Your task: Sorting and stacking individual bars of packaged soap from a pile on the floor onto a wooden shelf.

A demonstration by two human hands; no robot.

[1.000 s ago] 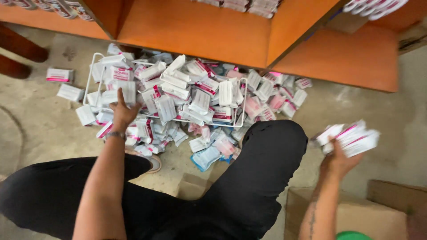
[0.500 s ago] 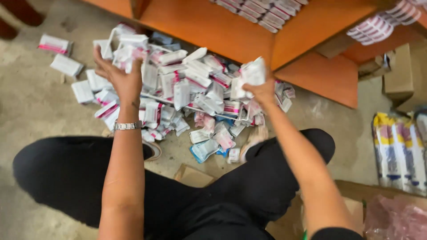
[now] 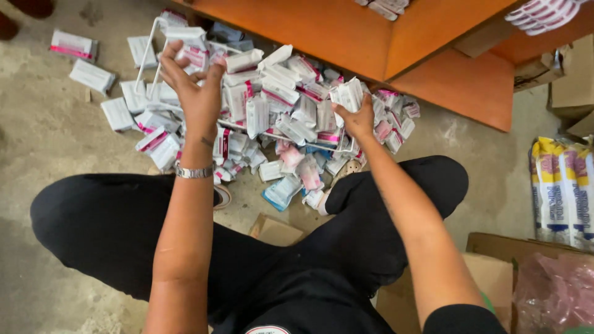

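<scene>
Head view, looking down on a seated person. The concrete floor [image 3: 43, 154] fills the left half of the frame. An orange shelf [image 3: 346, 31] runs across 12 to 2 o'clock. The person's legs, in black trousers [image 3: 111, 229], are folded across the lower middle.

A pile [image 3: 278, 111] of small white-and-pink packs lies on the floor at 12 o'clock from the knees, just in front of the shelf, partly over a white wire rack [image 3: 148, 55]. Loose packs are scattered toward 10 o'clock. Cardboard boxes [image 3: 495, 272] sit at 4 o'clock, with a pink plastic bag [image 3: 554, 291] on them. A bundle of yellow-and-white packages [image 3: 563, 185] stands at 3 o'clock.

The left hand [image 3: 195, 93] is raised over the pile's left side, palm toward the camera. Its fingers [image 3: 170, 59] curl upward around a white-and-pink pack [image 3: 189, 52], which sits at 12 o'clock from the palm, pinched between thumb and fingertips. A metal watch [image 3: 193, 172] circles the wrist.

The right hand [image 3: 359, 117] rests on the pile's right side. Its fingers are closed on a small stack [image 3: 348, 96] of white packs, which stands at 11 o'clock from the knuckles, with the thumb pressed against the near face. The far fingers are hidden behind the stack.
</scene>
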